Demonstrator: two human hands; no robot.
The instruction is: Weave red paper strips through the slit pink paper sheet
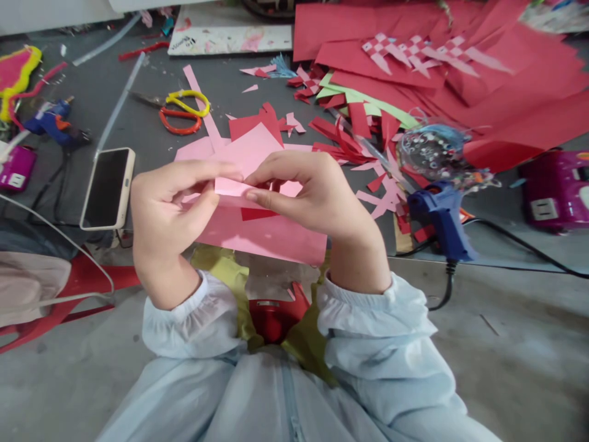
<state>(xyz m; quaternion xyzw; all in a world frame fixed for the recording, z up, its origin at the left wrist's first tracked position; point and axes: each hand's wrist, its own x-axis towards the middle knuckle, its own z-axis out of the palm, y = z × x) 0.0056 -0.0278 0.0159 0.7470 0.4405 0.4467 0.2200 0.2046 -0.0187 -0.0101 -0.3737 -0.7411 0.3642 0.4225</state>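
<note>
Between my two hands is a narrow folded strip of pink paper (230, 187), held above the table's front edge. My left hand (168, 205) pinches its left end between thumb and fingers. Thumb and fingertips of my right hand (308, 190) close on the strip's right part and hide some of it. Beneath the hands lie larger pink paper sheets (276, 236), one reaching over the table edge. A piece of red paper (258, 213) shows under the strip, and more red paper (243, 127) lies just beyond.
Scissors (184, 110) with yellow and red handles lie beyond my left hand, near a phone (108, 189). To the right are a blue glue gun (439, 215) with a cord, a bag of beads (435, 150), and red sheets (506, 80) carrying woven paper fish (414, 49). Paper scraps (340, 138) lie around.
</note>
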